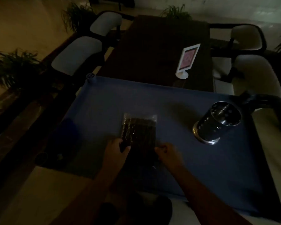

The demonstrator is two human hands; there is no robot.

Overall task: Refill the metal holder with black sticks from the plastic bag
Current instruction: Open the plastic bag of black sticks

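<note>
Flat blue cart top (169,98) carries plastic bag (139,118) of black sticks (141,132) mid-surface and perforated metal holder (217,122) standing well apart near right edge; dark table (152,54) beyond carries white sign stand (187,60).

White sign stand (186,60), cushioned chairs (77,54)

**Layout at the work surface**

The plastic bag (139,125) lies near the middle of the work surface (104,98), with the sticks (143,135) inside it. The left hand (116,147) holds its near left corner, the right hand (168,153) its near right edge. The metal holder (217,122) stands well apart to the right. Behind the surface is a table (152,51) bearing a sign stand (186,60), with chairs (78,54) on either side.
</note>
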